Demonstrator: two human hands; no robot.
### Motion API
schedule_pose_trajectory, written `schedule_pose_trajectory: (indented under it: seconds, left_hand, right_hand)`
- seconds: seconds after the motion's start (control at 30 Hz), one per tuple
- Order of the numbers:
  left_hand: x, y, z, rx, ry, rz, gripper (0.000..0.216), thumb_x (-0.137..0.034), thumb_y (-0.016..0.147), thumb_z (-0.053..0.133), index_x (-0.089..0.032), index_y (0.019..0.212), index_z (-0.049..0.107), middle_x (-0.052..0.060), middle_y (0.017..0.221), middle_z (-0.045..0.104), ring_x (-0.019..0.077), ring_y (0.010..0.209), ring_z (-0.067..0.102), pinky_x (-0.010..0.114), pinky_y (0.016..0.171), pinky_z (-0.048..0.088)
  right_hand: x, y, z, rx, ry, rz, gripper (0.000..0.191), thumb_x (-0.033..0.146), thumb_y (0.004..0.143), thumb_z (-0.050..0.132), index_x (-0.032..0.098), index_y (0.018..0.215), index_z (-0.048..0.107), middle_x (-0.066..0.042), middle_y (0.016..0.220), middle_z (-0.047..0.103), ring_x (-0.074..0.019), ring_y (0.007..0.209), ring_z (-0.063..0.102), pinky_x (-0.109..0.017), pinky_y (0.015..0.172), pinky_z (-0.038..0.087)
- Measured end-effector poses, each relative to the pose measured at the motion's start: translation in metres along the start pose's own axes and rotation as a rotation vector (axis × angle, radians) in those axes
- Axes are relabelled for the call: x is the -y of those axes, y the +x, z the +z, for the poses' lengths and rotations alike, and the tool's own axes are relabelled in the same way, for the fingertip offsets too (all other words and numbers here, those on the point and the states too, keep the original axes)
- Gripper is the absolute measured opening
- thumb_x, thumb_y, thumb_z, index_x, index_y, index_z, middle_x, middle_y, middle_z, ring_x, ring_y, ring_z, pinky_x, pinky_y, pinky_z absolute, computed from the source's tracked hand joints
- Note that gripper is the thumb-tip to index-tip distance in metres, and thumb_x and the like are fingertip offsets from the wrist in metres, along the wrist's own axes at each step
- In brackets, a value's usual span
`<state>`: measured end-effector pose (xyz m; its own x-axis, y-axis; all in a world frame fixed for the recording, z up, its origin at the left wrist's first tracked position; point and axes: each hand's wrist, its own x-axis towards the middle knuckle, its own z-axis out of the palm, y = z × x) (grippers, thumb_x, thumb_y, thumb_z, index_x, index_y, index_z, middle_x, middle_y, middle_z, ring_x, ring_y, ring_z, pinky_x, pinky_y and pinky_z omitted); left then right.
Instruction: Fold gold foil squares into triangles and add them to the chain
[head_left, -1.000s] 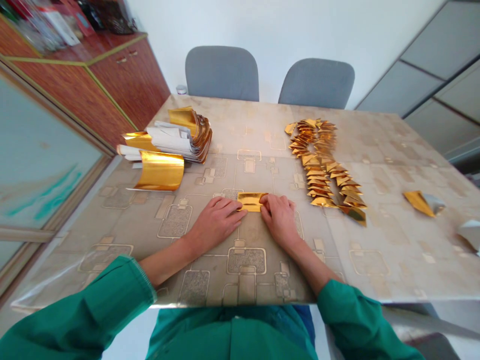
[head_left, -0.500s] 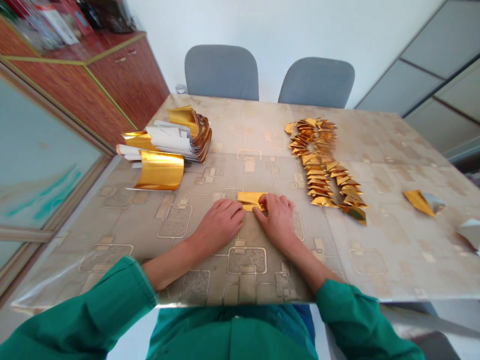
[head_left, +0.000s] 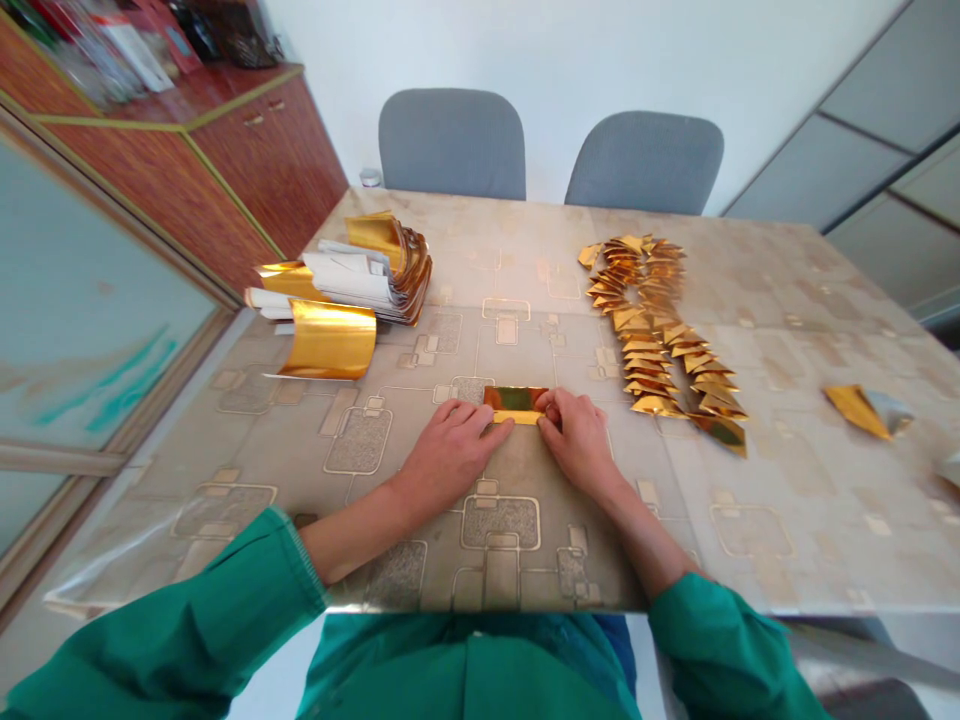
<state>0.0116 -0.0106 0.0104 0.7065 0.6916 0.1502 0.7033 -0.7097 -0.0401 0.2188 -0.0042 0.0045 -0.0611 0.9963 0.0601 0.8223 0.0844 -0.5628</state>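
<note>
A small strip of gold foil paper (head_left: 516,402) lies flat on the table in front of me, with a brighter folded band along its near edge. My left hand (head_left: 457,447) pinches its left end, thumb along the near fold. At the opposite end, my right hand (head_left: 577,435) grips the strip between thumb and curled fingers. To the right stand rows of folded gold paper pieces (head_left: 649,365), set close together. Back on the left lies a stack of gold and white paper sheets (head_left: 360,275), and a curled gold sheet (head_left: 332,340) rests at its near side.
The patterned tablecloth (head_left: 495,570) covers the table. One loose gold and silver piece of paper (head_left: 862,410) lies at the far right. Two grey chairs (head_left: 452,145) stand behind the table, and a wooden cabinet (head_left: 247,150) is at the back left.
The near edge of the gold strip now shows a narrow folded band, with a darker reflective face behind it. My left thumb has moved onto the fold. The view has shifted slightly.
</note>
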Motion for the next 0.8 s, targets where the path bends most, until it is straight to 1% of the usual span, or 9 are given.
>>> schedule_pose_trajectory:
  seconds: [0.13,0.2,0.27,0.33,0.43,0.53,0.6,0.67,0.8]
  left_hand:
    - [-0.001,0.002,-0.001,0.001,-0.004,0.009,0.029,-0.021,0.097,0.052,-0.017,0.125,0.059,0.008,0.098,0.058,0.0244,0.093,0.053,0.039,0.087,0.041]
    - [-0.003,0.005,-0.001,-0.009,-0.019,0.014,0.028,-0.021,0.097,0.052,-0.015,0.123,0.059,0.008,0.1,0.058,0.0243,0.093,0.052,0.039,0.087,0.042]
    - [-0.005,0.008,0.0,-0.013,-0.035,0.027,0.025,-0.021,0.097,0.051,-0.014,0.118,0.061,0.008,0.1,0.059,0.0244,0.094,0.052,0.039,0.087,0.043]
    - [-0.005,0.011,0.001,-0.01,-0.052,0.036,0.022,-0.022,0.097,0.051,-0.012,0.113,0.063,0.008,0.099,0.059,0.0244,0.094,0.053,0.039,0.087,0.044]
    - [-0.004,0.013,0.005,-0.021,-0.067,0.04,0.02,-0.022,0.097,0.051,-0.013,0.111,0.063,0.008,0.098,0.06,0.0236,0.094,0.054,0.037,0.086,0.045]
    - [0.0,0.011,0.008,-0.049,-0.062,0.058,0.026,-0.022,0.097,0.052,-0.014,0.12,0.06,0.007,0.099,0.06,0.0232,0.094,0.055,0.038,0.085,0.045]
    - [0.002,0.008,0.009,-0.064,-0.059,0.055,0.029,-0.022,0.096,0.054,-0.015,0.123,0.059,0.007,0.1,0.061,0.0233,0.094,0.056,0.038,0.084,0.045]
    - [0.004,0.004,0.008,-0.076,-0.058,0.045,0.028,-0.023,0.095,0.056,-0.017,0.122,0.061,0.007,0.101,0.062,0.0233,0.094,0.056,0.039,0.085,0.044]
    - [0.01,-0.004,0.007,-0.102,-0.056,0.062,0.027,-0.025,0.096,0.056,-0.018,0.122,0.062,0.006,0.108,0.065,0.0223,0.1,0.058,0.04,0.093,0.042]
  right_hand:
    - [-0.008,0.0,-0.002,-0.018,0.029,-0.031,0.021,0.012,0.08,0.049,0.022,0.093,0.062,0.001,0.071,0.061,-0.0205,0.078,0.052,-0.032,0.075,0.03]
    - [-0.008,0.0,-0.004,-0.035,0.063,-0.037,0.019,0.013,0.082,0.049,0.022,0.092,0.063,0.002,0.068,0.06,-0.02,0.076,0.052,-0.032,0.074,0.031]
    - [-0.005,-0.001,-0.003,-0.082,0.074,-0.051,0.014,0.018,0.087,0.051,0.023,0.09,0.064,0.001,0.07,0.062,-0.0199,0.077,0.054,-0.033,0.076,0.031]
    - [0.001,-0.001,0.0,-0.129,0.031,-0.082,0.012,0.024,0.091,0.052,0.023,0.088,0.064,-0.001,0.076,0.066,-0.0205,0.082,0.055,-0.034,0.079,0.029]
    - [0.008,0.0,0.008,-0.086,-0.064,-0.095,0.012,0.028,0.092,0.055,0.022,0.086,0.063,-0.002,0.081,0.068,-0.0209,0.083,0.054,-0.035,0.08,0.028]
    - [0.01,0.002,0.012,-0.058,-0.122,-0.067,0.01,0.028,0.092,0.057,0.022,0.086,0.062,-0.002,0.083,0.069,-0.0211,0.083,0.054,-0.035,0.08,0.027]
    - [0.009,0.003,0.011,-0.049,-0.132,-0.045,0.01,0.026,0.092,0.056,0.022,0.086,0.063,-0.001,0.082,0.069,-0.0208,0.083,0.054,-0.034,0.08,0.027]
    - [0.009,0.003,0.009,-0.042,-0.134,-0.03,0.011,0.024,0.093,0.054,0.022,0.086,0.063,-0.001,0.081,0.068,-0.0204,0.083,0.054,-0.034,0.08,0.027]
    - [0.01,0.002,0.005,-0.031,-0.148,-0.03,0.012,0.023,0.093,0.053,0.022,0.087,0.063,0.0,0.08,0.068,-0.0198,0.082,0.054,-0.034,0.08,0.027]
